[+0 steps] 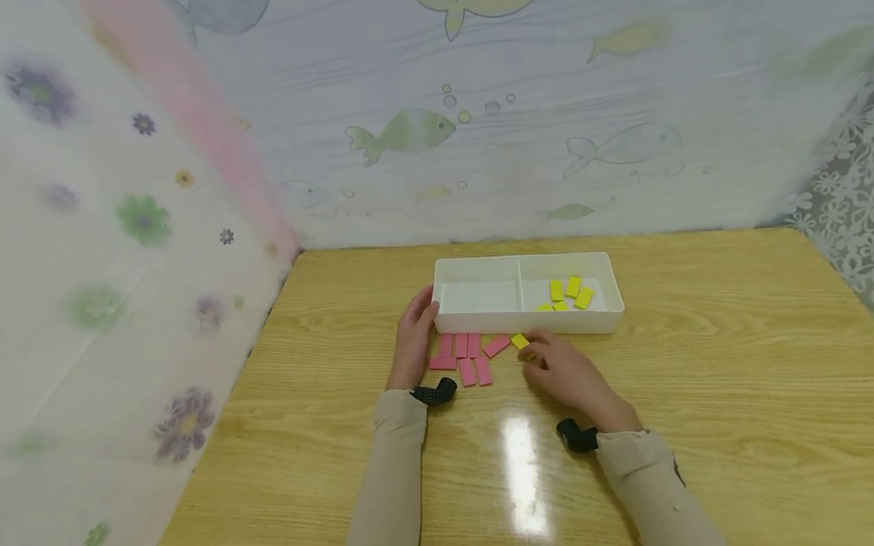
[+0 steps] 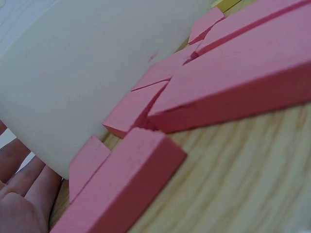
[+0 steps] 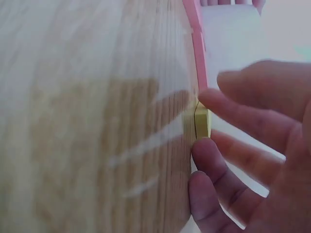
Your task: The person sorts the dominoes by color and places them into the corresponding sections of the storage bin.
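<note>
My left hand (image 1: 412, 341) rests against the left end of a white two-compartment box (image 1: 478, 324); in the left wrist view its fingers (image 2: 29, 182) lie along the wall. Just in front of the box, my right hand (image 1: 570, 375) touches a yellow block (image 1: 520, 341) on the table with its fingertips. The right wrist view has that yellow block (image 3: 201, 124) between loosely bent fingers, with the thumb apart from it. Several pink blocks (image 1: 462, 346) lie flat between the hands, near the box's front wall. Several yellow blocks (image 1: 556, 290) lie in the right compartment.
The wooden table (image 1: 307, 455) extends around the box and both arms. Behind it hangs a fish-patterned sheet (image 1: 512, 167), with a flower-patterned sheet (image 1: 89, 265) on the left. A black wrist device (image 1: 576, 436) sits by the right cuff, another (image 1: 437, 392) by the left.
</note>
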